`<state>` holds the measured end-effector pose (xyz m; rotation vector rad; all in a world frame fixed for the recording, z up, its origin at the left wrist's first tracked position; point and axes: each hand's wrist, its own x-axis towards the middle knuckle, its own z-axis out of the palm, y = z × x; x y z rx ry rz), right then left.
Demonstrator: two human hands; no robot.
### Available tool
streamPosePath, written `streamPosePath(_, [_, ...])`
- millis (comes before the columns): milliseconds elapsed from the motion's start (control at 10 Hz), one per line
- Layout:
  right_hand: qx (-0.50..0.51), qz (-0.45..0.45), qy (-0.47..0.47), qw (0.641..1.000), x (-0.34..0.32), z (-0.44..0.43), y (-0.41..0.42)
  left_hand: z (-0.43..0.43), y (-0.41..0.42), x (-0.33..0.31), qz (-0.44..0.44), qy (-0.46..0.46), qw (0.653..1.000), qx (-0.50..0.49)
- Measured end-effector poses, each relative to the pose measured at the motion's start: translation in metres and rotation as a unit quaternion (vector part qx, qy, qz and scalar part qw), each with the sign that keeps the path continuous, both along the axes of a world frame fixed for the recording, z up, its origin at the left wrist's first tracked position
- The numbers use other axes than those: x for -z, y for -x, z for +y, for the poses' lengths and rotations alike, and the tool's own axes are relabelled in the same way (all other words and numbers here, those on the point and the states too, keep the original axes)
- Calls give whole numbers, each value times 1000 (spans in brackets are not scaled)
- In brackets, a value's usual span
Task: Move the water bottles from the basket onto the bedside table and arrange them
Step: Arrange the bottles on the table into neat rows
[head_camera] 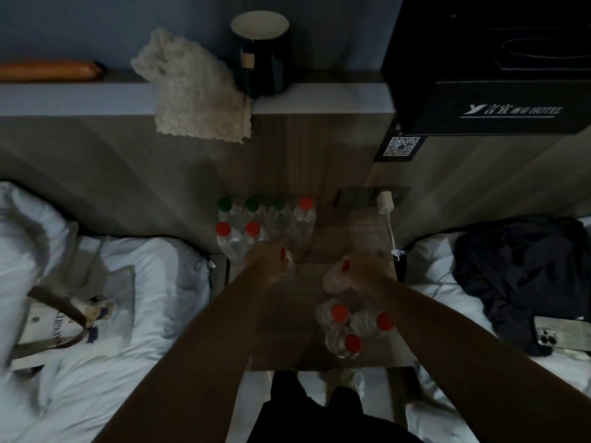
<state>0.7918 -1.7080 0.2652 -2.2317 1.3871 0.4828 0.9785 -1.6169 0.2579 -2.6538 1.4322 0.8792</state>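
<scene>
Several clear water bottles with green and red caps (252, 230) stand in two rows at the back left of the wooden bedside table (351, 238). My left hand (268, 259) is shut on a red-capped bottle (284, 255) just in front of those rows. My right hand (361, 270) grips another red-capped bottle (335, 278) near the table's middle. Three more red-capped bottles (351, 327) stand close together at the front right of the table. No basket is visible.
White beds flank the table, a tote bag (73, 318) on the left one, dark clothes (518, 279) and a phone (563, 334) on the right one. A charger (385, 203) is plugged in behind the table. A cloth (195, 87), a dark cup (260, 52) and a black box (492, 65) sit on the ledge above.
</scene>
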Motion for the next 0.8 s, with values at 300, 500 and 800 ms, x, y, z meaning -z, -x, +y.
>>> streamPosePath(300, [10,-22,10,1000,10,9,-50,-3,-25,-3,-28,37,998,42])
streamPosePath(500, [12,-5,7,1000,13,-2,-79,-29,-32,9,-41,20,997,70])
streamPosePath(800, [19,1,-4,1000,21,-27,-111,-54,-41,22,-69,-24,992,102])
